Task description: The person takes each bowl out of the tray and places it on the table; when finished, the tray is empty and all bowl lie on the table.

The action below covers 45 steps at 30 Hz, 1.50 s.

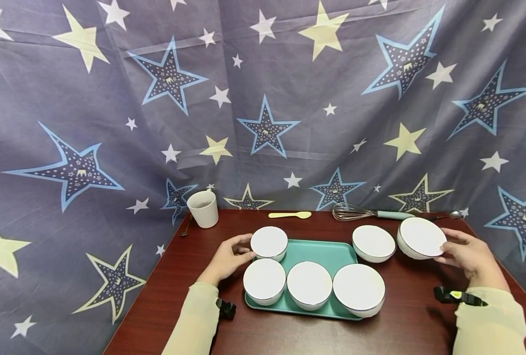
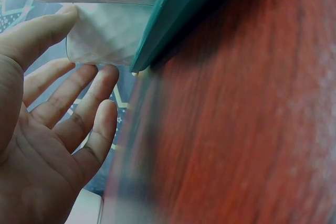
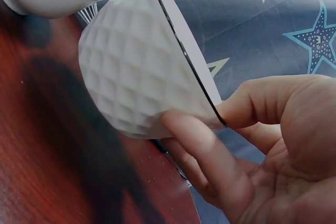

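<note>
In the head view, my right hand (image 1: 469, 254) pinches the rim of a white bowl (image 1: 421, 237) at the right. Its thumb lies at the dark-edged rim, with fingers against the diamond-patterned outer wall (image 3: 139, 66); the bowl is tilted above the table. At the tray's back left corner, my left hand (image 1: 229, 259) has its fingers loosely extended, fingertips right at the side of another white bowl (image 1: 269, 241). That bowl stands on the green tray (image 1: 320, 251). A front row holds a left bowl (image 1: 265, 281), a middle bowl (image 1: 309, 285) and a larger right bowl (image 1: 359, 288).
Just right of the tray sits one more white bowl (image 1: 373, 241). Along the back edge lie a yellow spoon (image 1: 289, 215), a whisk (image 1: 369, 213) and a small metal spoon (image 1: 455, 215). A white mug (image 1: 203, 209) stands back left. Behind the table (image 1: 316, 337) hangs a star-patterned cloth (image 1: 263, 74).
</note>
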Available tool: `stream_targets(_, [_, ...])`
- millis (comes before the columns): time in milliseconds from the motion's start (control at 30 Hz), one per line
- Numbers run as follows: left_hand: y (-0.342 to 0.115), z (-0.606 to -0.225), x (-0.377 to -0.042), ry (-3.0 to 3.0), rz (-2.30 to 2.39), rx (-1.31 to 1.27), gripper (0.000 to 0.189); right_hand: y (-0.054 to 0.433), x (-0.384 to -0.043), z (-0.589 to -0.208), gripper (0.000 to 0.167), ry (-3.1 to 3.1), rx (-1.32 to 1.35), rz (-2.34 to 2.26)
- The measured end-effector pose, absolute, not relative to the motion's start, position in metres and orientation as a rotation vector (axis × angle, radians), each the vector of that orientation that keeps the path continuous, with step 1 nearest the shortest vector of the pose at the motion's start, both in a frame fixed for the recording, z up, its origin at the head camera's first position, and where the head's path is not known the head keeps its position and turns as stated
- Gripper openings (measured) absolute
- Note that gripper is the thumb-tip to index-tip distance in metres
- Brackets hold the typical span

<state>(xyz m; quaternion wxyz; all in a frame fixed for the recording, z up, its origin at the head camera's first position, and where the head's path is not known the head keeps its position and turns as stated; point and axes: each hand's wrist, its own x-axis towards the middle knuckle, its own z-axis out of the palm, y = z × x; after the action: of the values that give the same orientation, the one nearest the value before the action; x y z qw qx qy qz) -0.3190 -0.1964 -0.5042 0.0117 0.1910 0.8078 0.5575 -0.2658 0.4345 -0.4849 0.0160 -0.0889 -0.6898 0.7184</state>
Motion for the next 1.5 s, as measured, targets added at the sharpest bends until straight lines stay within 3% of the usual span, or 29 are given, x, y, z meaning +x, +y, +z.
stream_targets(1500, [-0.196,-0.502,-0.318,2.521,1.736,0.580,0.057,0.437,-0.270,-0.504,0.059,-2.302,-0.315,2.133])
